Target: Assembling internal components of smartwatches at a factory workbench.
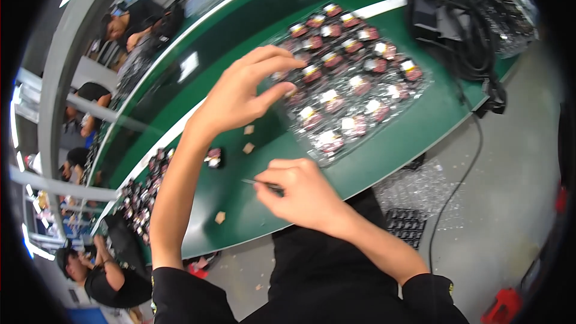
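Note:
My left hand (243, 93) reaches over the left edge of a clear plastic tray (327, 161), its thumb and fingers apart with nothing seen between them. Small black parts with reddish-brown windings, white tops and yellow marks, such as this small part (354, 125), sit in rows in the tray. Nearer to me, my right hand (300, 195) is closed on slim dark tweezers (275, 188), their thin metal tip pointing left above the green table (324, 189). One loose part (213, 157) lies beside my left forearm.
Small tan pieces (248, 148) lie on the table between my arms. A heap of similar parts (139, 198) is left of my forearm. A black device with coiled cable (450, 36) sits at the right, its cord hanging to the floor. Other people work across the left side.

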Demonstrator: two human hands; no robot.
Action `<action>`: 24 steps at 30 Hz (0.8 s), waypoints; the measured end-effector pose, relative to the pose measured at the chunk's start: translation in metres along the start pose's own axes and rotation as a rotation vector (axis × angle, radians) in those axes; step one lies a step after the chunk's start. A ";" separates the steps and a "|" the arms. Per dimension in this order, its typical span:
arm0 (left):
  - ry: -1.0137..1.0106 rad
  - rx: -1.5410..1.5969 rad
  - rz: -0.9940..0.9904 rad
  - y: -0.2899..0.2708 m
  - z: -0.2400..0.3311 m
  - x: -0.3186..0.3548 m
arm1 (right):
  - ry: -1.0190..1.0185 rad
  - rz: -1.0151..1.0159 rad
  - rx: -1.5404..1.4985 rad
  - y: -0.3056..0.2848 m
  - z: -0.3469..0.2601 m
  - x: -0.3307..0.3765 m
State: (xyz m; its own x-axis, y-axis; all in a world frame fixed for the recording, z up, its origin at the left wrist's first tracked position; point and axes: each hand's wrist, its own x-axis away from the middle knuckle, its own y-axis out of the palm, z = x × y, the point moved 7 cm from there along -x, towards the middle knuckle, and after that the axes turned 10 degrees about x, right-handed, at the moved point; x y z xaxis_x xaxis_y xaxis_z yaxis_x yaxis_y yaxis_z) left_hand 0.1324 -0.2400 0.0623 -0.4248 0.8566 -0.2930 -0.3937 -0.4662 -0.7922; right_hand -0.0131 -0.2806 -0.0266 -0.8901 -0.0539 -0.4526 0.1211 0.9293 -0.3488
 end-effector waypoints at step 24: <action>-0.459 -0.097 0.291 -0.031 -0.024 0.232 | 0.139 -0.106 0.068 0.010 -0.010 -0.013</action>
State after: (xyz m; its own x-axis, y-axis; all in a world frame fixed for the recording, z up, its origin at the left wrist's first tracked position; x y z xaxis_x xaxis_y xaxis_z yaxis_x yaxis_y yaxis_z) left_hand 0.0655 -0.0217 0.0057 -0.8255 0.5006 -0.2608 -0.1393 -0.6284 -0.7653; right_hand -0.0050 -0.2672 -0.0158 -0.9509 -0.0953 -0.2943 0.0483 0.8939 -0.4456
